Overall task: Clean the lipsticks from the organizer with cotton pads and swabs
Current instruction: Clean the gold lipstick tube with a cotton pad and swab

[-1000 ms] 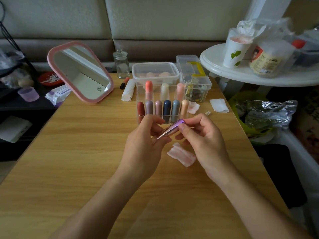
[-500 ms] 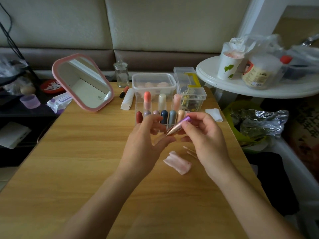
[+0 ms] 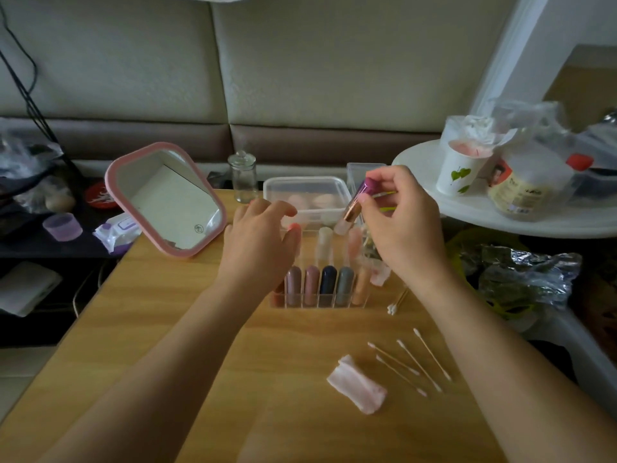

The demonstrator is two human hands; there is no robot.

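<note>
Seemingly slotting a purple-capped lipstick (image 3: 359,202), pinched tilted in the right hand (image 3: 400,228) above the far row of the clear organizer (image 3: 320,304), with the left hand (image 3: 257,242) loose and empty over its left end; next, likely steering it upright into a free slot.

Dim, soft daylight; wide-angle bowing at edges.

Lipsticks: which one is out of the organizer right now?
The purple-capped lipstick with the rose-gold band, pinched in the right hand above the back row of the organizer. All the others stand upright in its slots.
</note>
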